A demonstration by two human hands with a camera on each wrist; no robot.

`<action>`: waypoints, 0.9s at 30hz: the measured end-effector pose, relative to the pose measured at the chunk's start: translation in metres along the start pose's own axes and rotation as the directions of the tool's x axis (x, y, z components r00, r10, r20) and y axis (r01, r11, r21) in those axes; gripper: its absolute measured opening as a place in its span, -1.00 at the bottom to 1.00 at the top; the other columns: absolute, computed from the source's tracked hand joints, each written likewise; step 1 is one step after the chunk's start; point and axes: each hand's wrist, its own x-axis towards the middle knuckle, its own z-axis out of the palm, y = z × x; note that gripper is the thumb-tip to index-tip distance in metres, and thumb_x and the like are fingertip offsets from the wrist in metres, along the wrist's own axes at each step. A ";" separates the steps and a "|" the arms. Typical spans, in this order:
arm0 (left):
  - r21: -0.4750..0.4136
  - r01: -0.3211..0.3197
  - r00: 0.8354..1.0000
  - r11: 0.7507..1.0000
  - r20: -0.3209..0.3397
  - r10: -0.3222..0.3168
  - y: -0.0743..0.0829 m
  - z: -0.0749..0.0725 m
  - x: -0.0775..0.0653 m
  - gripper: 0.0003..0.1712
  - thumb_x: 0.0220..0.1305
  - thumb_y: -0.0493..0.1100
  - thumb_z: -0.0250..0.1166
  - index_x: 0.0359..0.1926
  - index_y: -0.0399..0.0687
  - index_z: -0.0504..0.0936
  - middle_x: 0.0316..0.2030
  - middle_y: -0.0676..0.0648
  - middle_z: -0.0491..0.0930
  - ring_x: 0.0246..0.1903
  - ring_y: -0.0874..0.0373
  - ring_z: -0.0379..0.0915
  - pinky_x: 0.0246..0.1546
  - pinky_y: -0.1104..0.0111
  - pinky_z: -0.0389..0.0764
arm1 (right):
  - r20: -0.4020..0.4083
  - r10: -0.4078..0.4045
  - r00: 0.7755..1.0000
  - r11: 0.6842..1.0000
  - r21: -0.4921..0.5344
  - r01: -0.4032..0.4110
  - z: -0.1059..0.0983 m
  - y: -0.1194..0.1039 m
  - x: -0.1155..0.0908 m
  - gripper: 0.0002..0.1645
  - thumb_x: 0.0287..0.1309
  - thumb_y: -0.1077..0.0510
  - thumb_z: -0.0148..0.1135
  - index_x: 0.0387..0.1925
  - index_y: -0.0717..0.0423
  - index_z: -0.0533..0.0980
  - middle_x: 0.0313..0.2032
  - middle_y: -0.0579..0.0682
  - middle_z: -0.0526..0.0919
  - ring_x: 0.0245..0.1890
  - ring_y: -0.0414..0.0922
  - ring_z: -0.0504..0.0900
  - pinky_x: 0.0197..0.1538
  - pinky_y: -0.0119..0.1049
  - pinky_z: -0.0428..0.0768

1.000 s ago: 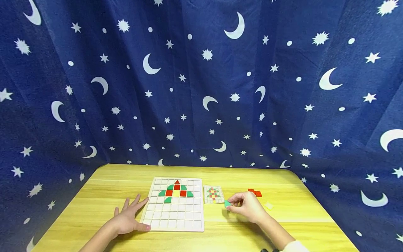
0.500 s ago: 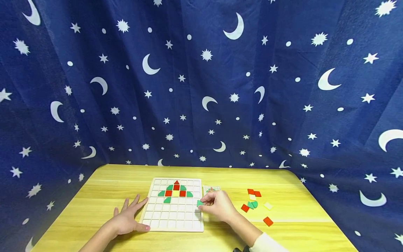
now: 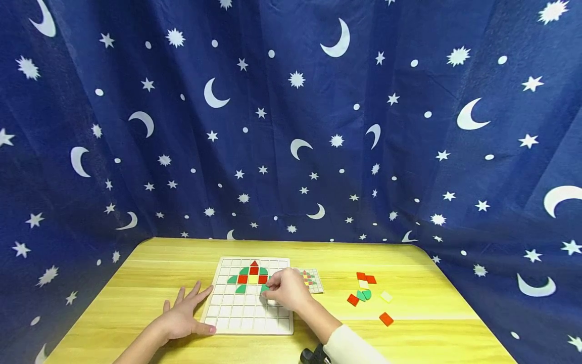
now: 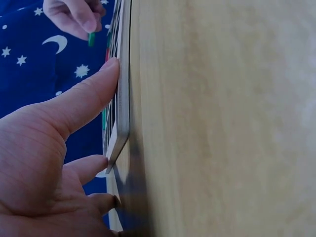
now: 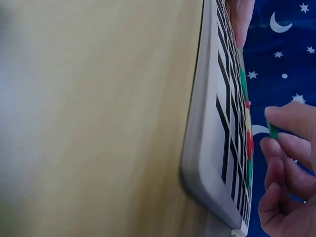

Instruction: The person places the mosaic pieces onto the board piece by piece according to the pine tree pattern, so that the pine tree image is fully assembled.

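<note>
A white gridded board (image 3: 236, 326) lies on the table with red, green and yellow tiles in its upper cells, making a pointed figure with a red triangle (image 3: 254, 264) on top. My left hand (image 3: 184, 316) rests at its left side, fingers spread, thumb on the near left corner. Over the board's right half, my right hand (image 3: 290, 290) pinches a small green tile (image 5: 273, 131) between thumb and fingertips. In the right wrist view that tile is edge-on, apart from the board's surface. The left wrist view shows my left thumb (image 4: 94, 94) against the board's edge.
A pattern card (image 3: 316, 284) lies right of the board, partly covered by my right hand. Farther right are loose tiles: a red tile (image 3: 386, 319), a pale yellow tile (image 3: 386, 297), a green tile (image 3: 367, 294) and several others. A dark blue curtain (image 3: 273, 126) hangs behind the table.
My right hand has carried the green tile leftward from beside the card to over the board, uncovering the loose tiles at right. My left hand has stayed in place.
</note>
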 end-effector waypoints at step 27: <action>-0.001 0.015 1.000 1.000 0.001 -0.015 -0.004 0.001 0.002 0.48 -0.49 0.42 0.65 0.55 0.05 0.28 0.60 -0.41 -0.10 0.51 -0.60 -0.54 0.24 -0.57 -0.56 | 0.095 -0.007 0.995 0.983 -0.185 0.024 0.012 0.002 0.022 -0.88 -0.02 0.20 0.61 -0.40 0.14 0.79 -0.52 -0.14 0.77 -0.49 -0.40 0.58 -0.06 -0.34 0.63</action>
